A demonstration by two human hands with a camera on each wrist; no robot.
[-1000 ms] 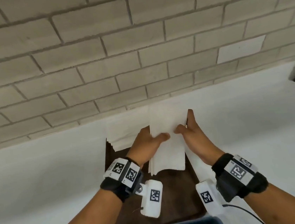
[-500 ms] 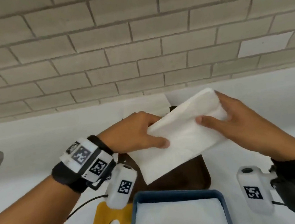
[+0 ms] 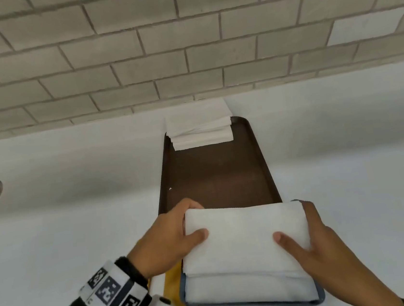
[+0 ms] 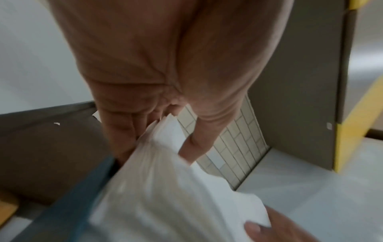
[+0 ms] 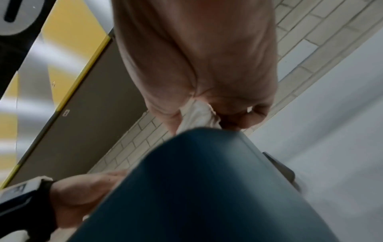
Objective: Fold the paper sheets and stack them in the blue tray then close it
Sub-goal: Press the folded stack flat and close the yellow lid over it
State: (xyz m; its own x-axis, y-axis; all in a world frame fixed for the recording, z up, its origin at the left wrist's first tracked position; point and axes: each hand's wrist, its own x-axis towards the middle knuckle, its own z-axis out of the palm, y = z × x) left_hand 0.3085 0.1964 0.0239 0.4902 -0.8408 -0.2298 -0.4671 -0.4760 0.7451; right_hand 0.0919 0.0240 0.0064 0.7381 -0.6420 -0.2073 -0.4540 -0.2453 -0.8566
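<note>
Both hands pinch folded paper sheet over blue tray.

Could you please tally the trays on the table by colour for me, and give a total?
Brown tray: 1
Blue tray: 1
Total: 2

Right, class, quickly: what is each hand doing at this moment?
Left hand: grips the left end of the folded white paper sheet.
Right hand: grips its right end.
</note>
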